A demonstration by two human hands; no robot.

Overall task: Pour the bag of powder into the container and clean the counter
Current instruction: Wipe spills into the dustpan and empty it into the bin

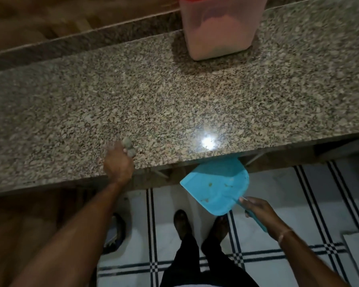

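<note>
Left hand [118, 162] sits at counter [174, 100] edge, fingers curled over a small grey lump (blurred, we can't identify it). Right hand [259, 212] grips handle of one blue dustpan [218, 185] just below the edge; few crumbs inside. One container [220, 27], top cropped, holds pinkish powder.
</note>
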